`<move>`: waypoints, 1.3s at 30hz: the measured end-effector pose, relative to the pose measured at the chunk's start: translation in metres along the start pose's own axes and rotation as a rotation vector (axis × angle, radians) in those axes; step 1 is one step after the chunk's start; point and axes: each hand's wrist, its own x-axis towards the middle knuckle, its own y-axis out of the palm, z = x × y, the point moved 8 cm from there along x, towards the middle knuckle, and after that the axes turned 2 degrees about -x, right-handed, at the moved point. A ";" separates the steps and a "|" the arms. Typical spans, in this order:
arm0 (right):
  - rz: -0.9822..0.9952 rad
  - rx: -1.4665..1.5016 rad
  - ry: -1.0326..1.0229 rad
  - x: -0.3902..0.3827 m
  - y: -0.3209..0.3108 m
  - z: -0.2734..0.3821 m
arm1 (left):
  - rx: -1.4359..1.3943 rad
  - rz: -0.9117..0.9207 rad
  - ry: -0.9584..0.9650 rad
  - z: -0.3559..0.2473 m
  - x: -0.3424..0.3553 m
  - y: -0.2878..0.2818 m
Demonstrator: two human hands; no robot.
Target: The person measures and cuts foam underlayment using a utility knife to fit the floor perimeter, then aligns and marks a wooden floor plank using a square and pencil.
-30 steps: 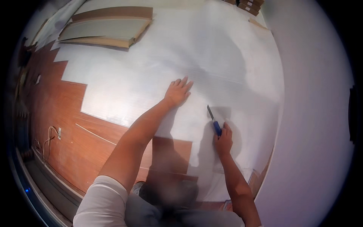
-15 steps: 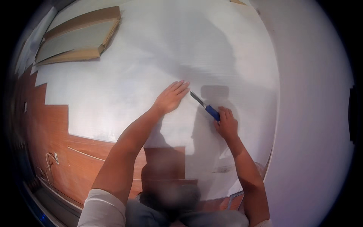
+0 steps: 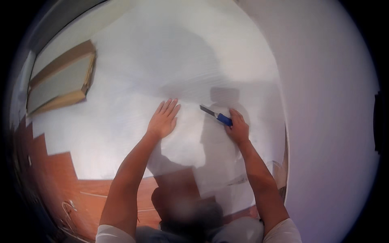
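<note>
From afar I watched the left hand (image 3: 161, 121), fingers (image 3: 169, 106) apart on sheeting (image 3: 109, 109); to their right, the right hand (image 3: 238, 128) clamped a knife (image 3: 223, 119) whose bare blade (image 3: 208, 110), slipping, risked cutting them.

Stretches out as a floor (image 3: 56, 194), mostly under a pale, glossy sheet (image 3: 117, 125). Shows reddish-brown wood-look planks (image 3: 58, 166) at lower left, meeting the sheet along a stepped edge. Carries an open, shallow cardboard box (image 3: 60, 66) on the sheet at far left, with a pale grey panel (image 3: 60, 84) inside. Bears a thin pale strip (image 3: 94, 195) across the planks, plus a looped beige cable (image 3: 67, 214) near the lower-left rim. Takes broad dark shadows over sheet and planks alike.
</note>
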 end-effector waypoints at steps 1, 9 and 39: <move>-0.042 -0.013 0.047 -0.004 -0.006 -0.010 | 0.015 0.005 0.011 -0.001 0.002 -0.001; -0.143 0.016 0.263 -0.034 -0.017 -0.045 | -0.130 -0.044 0.158 -0.047 0.056 0.008; -0.113 0.009 0.276 -0.009 -0.018 -0.054 | -0.328 0.401 0.114 -0.044 0.110 0.015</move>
